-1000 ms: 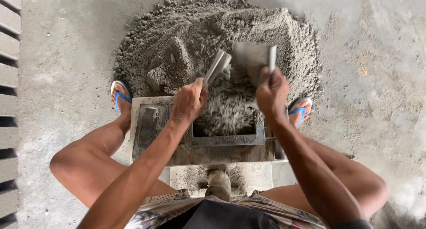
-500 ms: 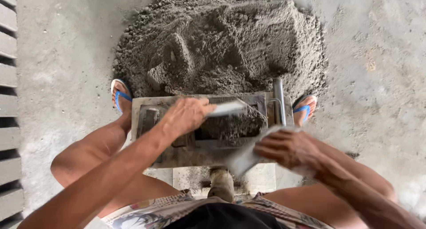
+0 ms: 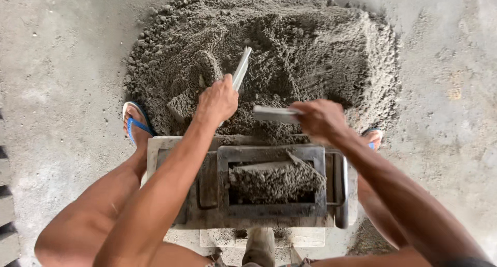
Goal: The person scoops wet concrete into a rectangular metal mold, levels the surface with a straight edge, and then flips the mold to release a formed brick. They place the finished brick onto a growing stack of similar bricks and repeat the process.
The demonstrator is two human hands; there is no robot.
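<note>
Mould (image 3: 272, 215) part filled with mix, not yet level. Left hand (image 3: 217, 100) grips a scoop (image 3: 241, 67) in the pile (image 3: 321, 49); right hand (image 3: 321, 121) grips a second scoop (image 3: 274, 113) over the pile's near edge.

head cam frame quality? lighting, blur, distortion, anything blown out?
Head view: soft, even daylight, shadows faint, the darkest inside the metal mould. Upper right floor looks pale and washed, though not clipped. Left hand and right hand are fairly sharp, as is the grain of the mortar pile. Wide-angle stretch toward the edges; forearms loom large at the bottom.
</note>
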